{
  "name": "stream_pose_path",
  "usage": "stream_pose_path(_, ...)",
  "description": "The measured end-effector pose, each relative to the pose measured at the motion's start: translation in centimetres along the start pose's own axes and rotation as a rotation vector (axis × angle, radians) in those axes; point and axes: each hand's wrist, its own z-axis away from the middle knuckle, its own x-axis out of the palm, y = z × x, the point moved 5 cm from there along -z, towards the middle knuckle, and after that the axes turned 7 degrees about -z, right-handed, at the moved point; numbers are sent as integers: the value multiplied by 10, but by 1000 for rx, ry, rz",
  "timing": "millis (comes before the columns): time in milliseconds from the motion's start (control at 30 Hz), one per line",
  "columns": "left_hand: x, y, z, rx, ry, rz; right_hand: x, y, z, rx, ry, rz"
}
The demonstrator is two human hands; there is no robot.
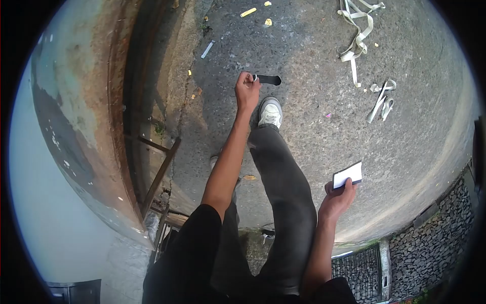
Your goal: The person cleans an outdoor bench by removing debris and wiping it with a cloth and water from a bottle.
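Note:
My left hand (247,91) reaches forward over the ground, its fingers closed on one end of a short black strip (268,79) that sticks out to the right. Just below it is the white shoe (270,112) on one of my feet. Off to the lower right, my right hand (337,201) grips a white card (348,175) with a dark edge, the thumb lying on its face.
Tangled pale straps (360,40) lie on the concrete at the upper right, with a smaller bundle (382,100) below. Yellow scraps (248,12) and a light strip (207,49) are scattered ahead. A metal frame (161,175) stands at left by a wall (76,116).

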Motion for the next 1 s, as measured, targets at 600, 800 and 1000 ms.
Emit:
stream_pose_path(600, -481, 278, 280, 63, 820, -198, 252, -50, 325, -734, -1191, 561)
stream_pose_path(800, -532, 262, 222, 92, 881, -17, 343, -43, 431, -1016, -1296, 822)
stream_pose_path(1000, -561, 247, 232, 49, 951, 80, 398, -36, 468, -1327, -1370, 754)
